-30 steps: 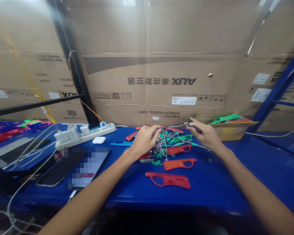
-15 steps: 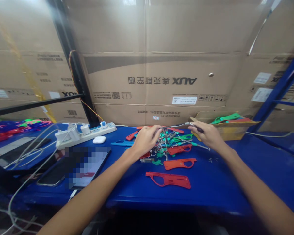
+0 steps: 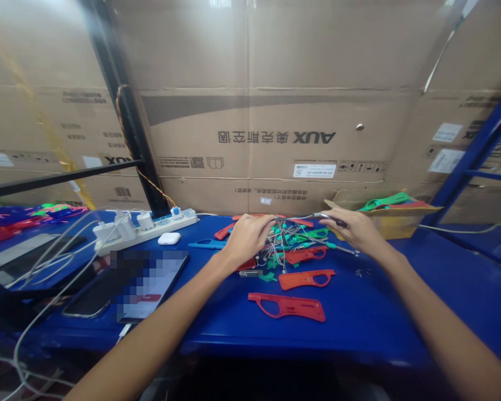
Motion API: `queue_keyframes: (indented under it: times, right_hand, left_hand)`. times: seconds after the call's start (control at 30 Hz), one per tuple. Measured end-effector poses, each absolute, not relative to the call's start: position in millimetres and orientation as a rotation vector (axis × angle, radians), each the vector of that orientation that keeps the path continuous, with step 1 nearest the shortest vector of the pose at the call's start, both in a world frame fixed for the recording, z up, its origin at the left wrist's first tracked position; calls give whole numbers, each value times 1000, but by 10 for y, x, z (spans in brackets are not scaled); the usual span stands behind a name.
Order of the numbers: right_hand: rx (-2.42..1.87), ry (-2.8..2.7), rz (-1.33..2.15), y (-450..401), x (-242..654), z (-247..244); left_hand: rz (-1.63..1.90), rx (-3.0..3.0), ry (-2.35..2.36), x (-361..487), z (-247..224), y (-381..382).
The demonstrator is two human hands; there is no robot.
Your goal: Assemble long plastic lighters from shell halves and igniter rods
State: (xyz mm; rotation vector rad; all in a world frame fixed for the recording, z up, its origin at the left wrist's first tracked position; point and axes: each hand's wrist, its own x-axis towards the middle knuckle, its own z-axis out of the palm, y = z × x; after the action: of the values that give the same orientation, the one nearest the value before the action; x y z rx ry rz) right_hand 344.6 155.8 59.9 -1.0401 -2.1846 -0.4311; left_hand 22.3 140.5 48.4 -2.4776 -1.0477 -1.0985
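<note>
A thin grey metal rod (image 3: 298,216) runs between my two hands above a pile of parts. My left hand (image 3: 247,236) is closed on its left end, with the fingertips pinched together. My right hand (image 3: 357,227) is closed at the other end, where a dark piece (image 3: 341,223) shows under the fingers; I cannot tell its kind. Below lie loose white wires (image 3: 279,253) and green plastic pieces (image 3: 271,277). Nearer me are an orange lighter casing half (image 3: 290,280) and a red lighter casing half (image 3: 309,309), both lying flat on the blue table.
A yellow box (image 3: 404,225) with green and red parts stands at the back right. On the left are a white power strip (image 3: 161,229) with chargers, a white earbud case (image 3: 169,239), a phone (image 3: 94,292) and a tablet (image 3: 171,273). Cardboard (image 3: 275,156) backs the table.
Almost nothing differs. Both hands stay in place with the rod between them, and the right hand has shifted only very slightly.
</note>
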Motion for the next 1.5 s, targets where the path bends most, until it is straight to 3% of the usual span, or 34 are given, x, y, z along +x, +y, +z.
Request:
queue_keyframes:
  times: [0.57, 1.5]
  right_hand:
    - [-1046, -2348, -306, 1513, 3445, 652]
    - [-949, -2343, -141, 1387, 3223, 669]
  left_hand:
    - [-847, -2453, -1047, 150, 570, 1404]
    - [-897, -2505, -1012, 212, 504, 1393]
